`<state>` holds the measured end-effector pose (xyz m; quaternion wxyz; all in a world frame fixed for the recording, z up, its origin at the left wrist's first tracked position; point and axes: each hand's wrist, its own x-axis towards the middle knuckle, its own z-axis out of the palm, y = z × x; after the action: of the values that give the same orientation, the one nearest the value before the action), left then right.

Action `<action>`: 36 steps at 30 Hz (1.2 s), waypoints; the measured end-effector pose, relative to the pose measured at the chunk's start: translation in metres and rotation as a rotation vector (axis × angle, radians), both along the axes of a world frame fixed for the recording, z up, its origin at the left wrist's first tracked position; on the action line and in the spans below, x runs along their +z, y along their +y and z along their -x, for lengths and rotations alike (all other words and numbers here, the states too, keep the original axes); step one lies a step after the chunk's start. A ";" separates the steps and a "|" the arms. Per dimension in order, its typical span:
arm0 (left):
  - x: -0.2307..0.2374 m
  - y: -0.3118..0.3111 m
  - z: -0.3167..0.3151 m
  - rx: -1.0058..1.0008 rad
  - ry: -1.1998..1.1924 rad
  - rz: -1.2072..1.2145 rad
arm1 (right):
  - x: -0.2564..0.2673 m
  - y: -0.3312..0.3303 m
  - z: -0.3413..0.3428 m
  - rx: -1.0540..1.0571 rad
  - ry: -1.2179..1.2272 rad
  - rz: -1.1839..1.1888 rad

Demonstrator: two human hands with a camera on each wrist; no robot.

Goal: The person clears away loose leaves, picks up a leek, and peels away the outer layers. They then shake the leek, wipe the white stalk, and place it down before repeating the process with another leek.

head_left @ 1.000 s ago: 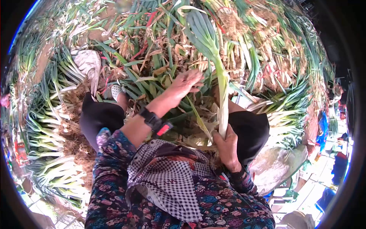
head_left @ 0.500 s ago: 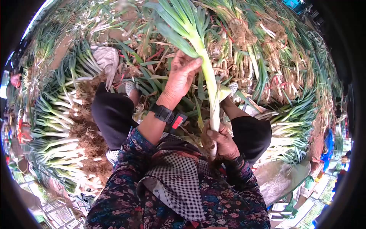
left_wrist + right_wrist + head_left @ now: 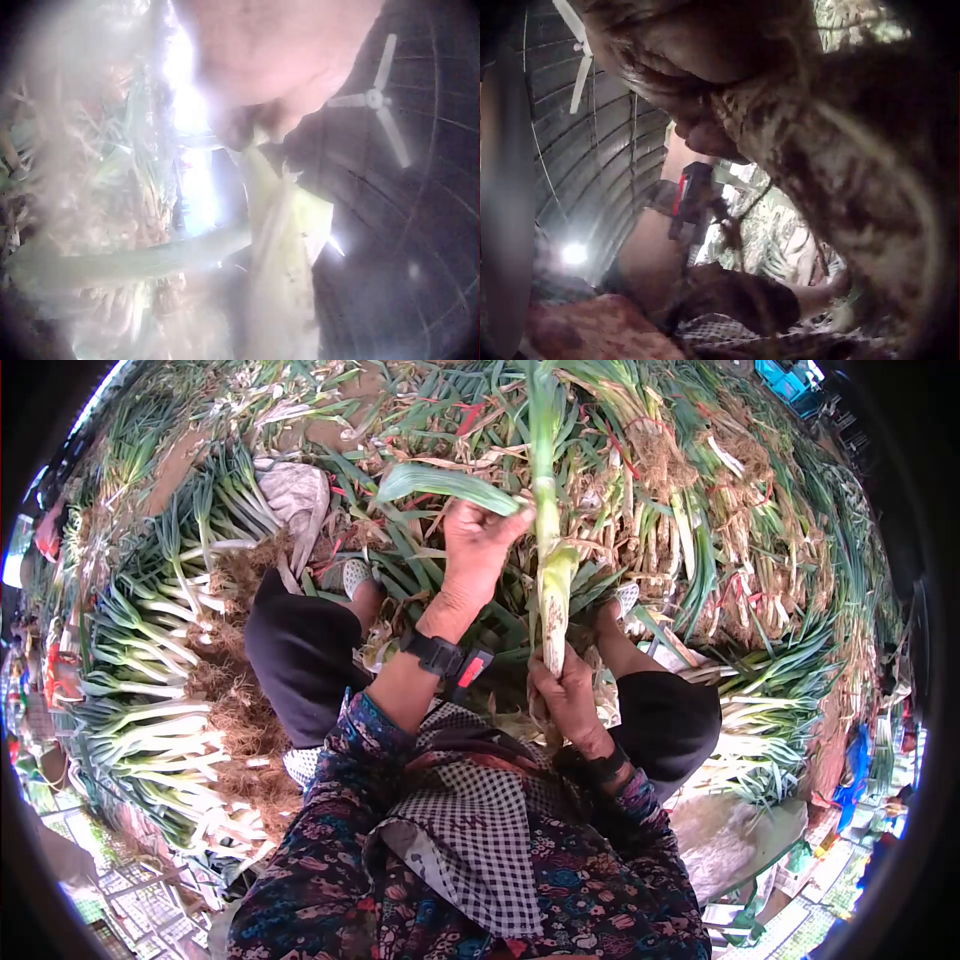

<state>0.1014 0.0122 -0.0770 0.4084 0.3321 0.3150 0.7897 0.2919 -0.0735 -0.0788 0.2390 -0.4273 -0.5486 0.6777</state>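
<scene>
Leek (image 3: 546, 525): swung upright, upper centre of frame, above my gripping right hand (image 3: 568, 698).
Leaf (image 3: 440, 483): leftward, pinched by my left hand (image 3: 474, 555).

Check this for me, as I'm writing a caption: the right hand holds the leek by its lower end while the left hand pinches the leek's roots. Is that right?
Not quite, the left hand's part is wrong: the head view shows the left hand pinching a green leaf. The right hand does hold the leek by its lower end.
</scene>
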 end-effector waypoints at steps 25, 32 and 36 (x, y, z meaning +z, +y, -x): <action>-0.010 -0.003 0.009 0.102 0.508 0.136 | -0.035 0.011 -0.012 -0.082 -0.625 -0.753; -0.015 -0.058 -0.022 -0.212 0.347 0.361 | -0.034 0.027 0.002 -0.130 -0.486 -0.690; -0.038 -0.114 -0.059 -0.432 0.110 0.439 | -0.069 0.058 0.001 -0.108 -0.157 -0.812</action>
<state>0.1601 -0.1020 -0.1148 0.6112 0.3372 0.4219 0.5786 0.2907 -0.0159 -0.1479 0.3807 -0.3771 -0.7646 0.3581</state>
